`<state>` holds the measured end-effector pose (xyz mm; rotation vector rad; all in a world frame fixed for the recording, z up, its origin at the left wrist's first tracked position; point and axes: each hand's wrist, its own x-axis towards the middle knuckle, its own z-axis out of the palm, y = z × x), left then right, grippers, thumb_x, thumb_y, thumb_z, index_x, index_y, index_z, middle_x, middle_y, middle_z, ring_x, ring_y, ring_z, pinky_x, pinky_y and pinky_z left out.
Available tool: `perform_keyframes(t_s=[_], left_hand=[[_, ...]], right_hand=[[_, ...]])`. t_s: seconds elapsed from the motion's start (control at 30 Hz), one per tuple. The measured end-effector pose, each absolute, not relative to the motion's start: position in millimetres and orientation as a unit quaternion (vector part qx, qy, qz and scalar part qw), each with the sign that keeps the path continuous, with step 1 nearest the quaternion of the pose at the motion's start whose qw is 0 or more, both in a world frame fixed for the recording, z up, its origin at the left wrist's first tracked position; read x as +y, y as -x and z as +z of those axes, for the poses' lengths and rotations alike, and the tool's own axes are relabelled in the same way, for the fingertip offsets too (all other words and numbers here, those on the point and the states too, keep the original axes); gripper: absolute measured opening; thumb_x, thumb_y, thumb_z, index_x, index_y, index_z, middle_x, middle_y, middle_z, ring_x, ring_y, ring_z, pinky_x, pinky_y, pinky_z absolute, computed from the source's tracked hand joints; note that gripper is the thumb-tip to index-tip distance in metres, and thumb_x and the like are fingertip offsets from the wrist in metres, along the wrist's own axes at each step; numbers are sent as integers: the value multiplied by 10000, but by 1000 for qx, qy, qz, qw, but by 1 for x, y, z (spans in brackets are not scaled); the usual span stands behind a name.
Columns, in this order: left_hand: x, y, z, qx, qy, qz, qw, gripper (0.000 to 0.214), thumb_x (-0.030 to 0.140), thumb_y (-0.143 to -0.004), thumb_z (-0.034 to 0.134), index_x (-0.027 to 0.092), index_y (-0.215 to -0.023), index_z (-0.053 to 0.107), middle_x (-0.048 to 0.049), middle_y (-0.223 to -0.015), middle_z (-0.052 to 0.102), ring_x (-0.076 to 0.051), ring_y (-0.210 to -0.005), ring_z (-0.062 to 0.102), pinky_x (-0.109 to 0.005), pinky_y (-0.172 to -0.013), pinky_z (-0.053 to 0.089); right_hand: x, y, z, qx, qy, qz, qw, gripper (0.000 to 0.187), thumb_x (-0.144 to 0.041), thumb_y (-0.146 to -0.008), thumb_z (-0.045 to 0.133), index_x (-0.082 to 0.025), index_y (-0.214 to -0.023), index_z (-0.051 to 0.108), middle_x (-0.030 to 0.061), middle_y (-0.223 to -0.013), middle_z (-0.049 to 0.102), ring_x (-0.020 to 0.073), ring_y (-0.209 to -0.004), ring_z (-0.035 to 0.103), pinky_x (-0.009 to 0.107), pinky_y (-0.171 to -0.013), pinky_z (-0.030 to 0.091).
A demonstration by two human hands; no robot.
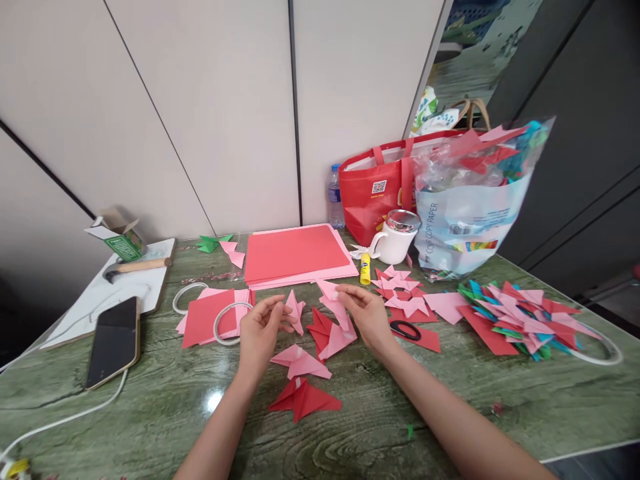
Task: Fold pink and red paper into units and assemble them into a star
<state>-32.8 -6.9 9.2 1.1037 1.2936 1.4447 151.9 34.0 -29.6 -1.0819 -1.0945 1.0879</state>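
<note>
Pinching pink folds (pixel 296 313), left hand (pixel 260 331), right hand (pixel 369 315); green table (pixel 380 427), pale wall (pixel 225 100) behind.

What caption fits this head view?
Left hand holds a small pink fold, right hand a larger pink fold, above green table.

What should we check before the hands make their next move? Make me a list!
1. Right hand pinches a pink folded paper: ok.
2. Left hand grips the small pink piece: cannot tell, its fingertips are at it.
3. Table bare in front of the hands: not ok, a pink shape and a red shape lie there.
4. Glue stick near, beside the mug: ok.
5. Phone lies apart, far left: ok.
</note>
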Motion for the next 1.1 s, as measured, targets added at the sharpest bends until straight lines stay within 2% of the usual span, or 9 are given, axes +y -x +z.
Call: perform_keyframes(t_s=[0.1, 0.2, 0.37, 0.5, 0.63, 0.73, 0.83, 0.93, 1.1], left_hand=[[-9, 29, 11, 511, -462, 566, 452, 303, 343, -721, 630, 128, -933, 601, -24, -688, 653, -164, -585, 652, -272, -502, 529], [-11, 28, 12, 509, -471, 558, 456, 302, 335, -734, 622, 130, -953, 594, -20, -651, 664, -156, -559, 645, -261, -503, 518], [-10, 32, 12, 539, -446, 599, 391, 283, 345, -761, 588, 126, -941, 596, 7, -572, 628, -120, -471, 589, -221, -452, 477], [-7, 39, 12, 560, -423, 629, 335, 255, 322, -747, 580, 138, -922, 604, -19, -724, 643, -128, -519, 617, -232, -455, 490], [-3, 45, 11, 580, -423, 608, 337, 259, 300, -695, 622, 140, -899, 613, -36, -794, 655, -132, -539, 629, -255, -503, 514], [-2, 48, 10, 573, -421, 613, 345, 281, 313, -686, 630, 137, -904, 604, -35, -761, 657, -146, -566, 639, -257, -505, 517], [-2, 50, 13, 573, -425, 613, 340, 305, 349, -718, 606, 128, -927, 594, -3, -617, 631, -130, -491, 608, -232, -463, 493], [-5, 49, 17, 591, -451, 577, 340, 314, 385, -738, 589, 125, -914, 597, 32, -480, 581, -104, -355, 523, -192, -365, 405], [-12, 41, 22, 594, -507, 499, 376, 286, 406, -725, 604, 141, -830, 621, 39, -417, 558, -98, -296, 468, -193, -340, 358]], right_hand=[[29, -149, -28, -492, 434, 471, 589, 281, -342, -627, 721, -166, -837, 660, 77, -983, 665, 194, -874, 629, 342, -823, 500], [27, -146, -28, -489, 439, 477, 584, 282, -364, -616, 728, -163, -801, 656, 71, -902, 680, 194, -814, 639, 354, -793, 512], [33, -152, -30, -478, 480, 453, 579, 299, -414, -685, 647, -157, -836, 666, 90, -881, 704, 227, -848, 649, 393, -826, 505], [39, -157, -33, -520, 476, 466, 534, 361, -349, -675, 637, -164, -985, 642, 95, -1002, 684, 223, -866, 648, 374, -775, 528], [43, -161, -43, -550, 453, 490, 502, 396, -279, -660, 615, -175, -1042, 604, 80, -1008, 667, 206, -869, 644, 338, -724, 543], [46, -164, -49, -569, 483, 404, 528, 309, -276, -720, 559, -167, -1006, 607, 93, -1029, 635, 200, -898, 622, 347, -753, 532], [45, -166, -48, -610, 505, 289, 538, 251, -280, -774, 533, -163, -980, 616, 115, -1046, 601, 213, -903, 590, 363, -736, 523], [41, -166, -38, -667, 517, 222, 488, 227, -294, -813, 521, -165, -966, 628, 121, -1001, 612, 227, -870, 578, 366, -705, 502], [33, -175, -21, -750, 534, 209, 329, 294, -369, -769, 613, -194, -1005, 632, 98, -992, 637, 264, -958, 571, 395, -828, 433]])
